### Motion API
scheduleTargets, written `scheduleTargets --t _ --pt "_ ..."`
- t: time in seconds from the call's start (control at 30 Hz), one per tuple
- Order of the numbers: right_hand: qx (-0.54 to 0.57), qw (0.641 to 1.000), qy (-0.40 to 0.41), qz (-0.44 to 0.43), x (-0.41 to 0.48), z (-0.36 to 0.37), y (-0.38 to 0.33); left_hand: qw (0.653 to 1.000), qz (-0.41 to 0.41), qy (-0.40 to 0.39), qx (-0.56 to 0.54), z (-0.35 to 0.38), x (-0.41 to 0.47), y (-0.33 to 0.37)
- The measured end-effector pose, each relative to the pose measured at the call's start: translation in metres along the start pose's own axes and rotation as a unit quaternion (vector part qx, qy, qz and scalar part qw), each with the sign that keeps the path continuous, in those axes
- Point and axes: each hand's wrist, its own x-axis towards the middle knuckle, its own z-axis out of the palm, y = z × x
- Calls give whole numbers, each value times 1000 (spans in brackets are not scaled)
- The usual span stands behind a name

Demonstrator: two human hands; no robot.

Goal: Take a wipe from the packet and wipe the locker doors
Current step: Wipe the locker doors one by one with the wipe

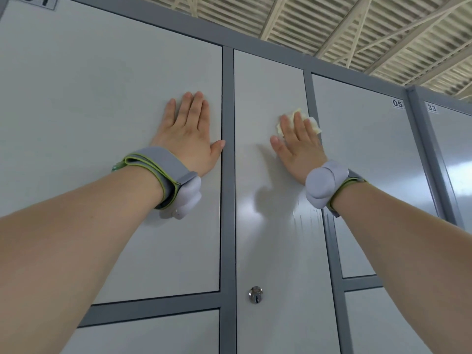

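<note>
In the head view both arms reached upward. The left grip point(189, 134) lay flat on the left locker door point(102, 123), fingers straight, thumb spread. At centre right, the right grip point(298, 146), fingers straight, pressed a crumpled pale wipe point(313, 124) against the upper middle locker door point(270, 213). The wipe sat under the fingertips, its edges showing beyond them.

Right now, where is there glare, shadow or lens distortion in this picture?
Head view: glare and streaks shine on the middle locker door below the right hand; a soft shadow lies left of its wrist; the wide lens tilts and bends the grey frame.
</note>
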Motion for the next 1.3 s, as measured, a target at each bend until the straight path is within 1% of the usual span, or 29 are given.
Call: scheduleTargets --t 0.13,0.2,0.27,0.4,0.47,0.53,0.6,0.7,0.77,0.83,0.87,1.0,1.07,1.13,1.23,1.3 --pt "7 994 -18 -105 -28 7 -15 1000 3 -1 -18 -4 0 -2" --pt "9 991 -34 -129 -43 8 -9 1000 6 -7 -27 -6 0 -2" --pt "3 994 -40 -106 -48 4 -2 999 6 -18 -36 -9 0 -3" --pt "14 998 -48 30 -29 -9 -8 998 25 -43 -47 -16 0 -9" --pt "16 998 -50 43 -18 -12 -24 997 37 -43 -45 -17 -4 -15" --pt "-1 999 -49 3 -15 -9 -41 998 47 -31 -40 -16 -13 -20" --pt "-9 997 -42 -60 -21 0 -54 998 54 -11 -41 -14 -24 -26" --pt "-14 987 -35 -159 -46 14 -64 997 62 16 -47 -11 -38 -35" --pt "-24 977 -48 -204 -62 17 -62 997 59 19 -46 -12 -45 -40" --pt "-45 974 -52 -215 -64 14 -56 998 51 -1 -38 -11 -48 -44" --pt "-52 976 -46 -205 -61 12 -54 998 49 -12 -33 -11 -49 -45" --pt "-9 995 -41 -88 -30 3 -64 999 42 -21 -28 -7 -49 -42" --pt "7 996 -37 -75 -21 1 -74 999 34 -17 -34 -5 -50 -39" --pt "3 993 -33 -110 -25 7 -79 999 32 -11 -40 -3 -50 -38" --pt "-29 977 -26 -208 -54 17 -76 998 35 -3 -46 -2 -50 -38" --pt "-36 968 -36 -245 -70 19 -70 998 29 1 -50 -2 -50 -37"
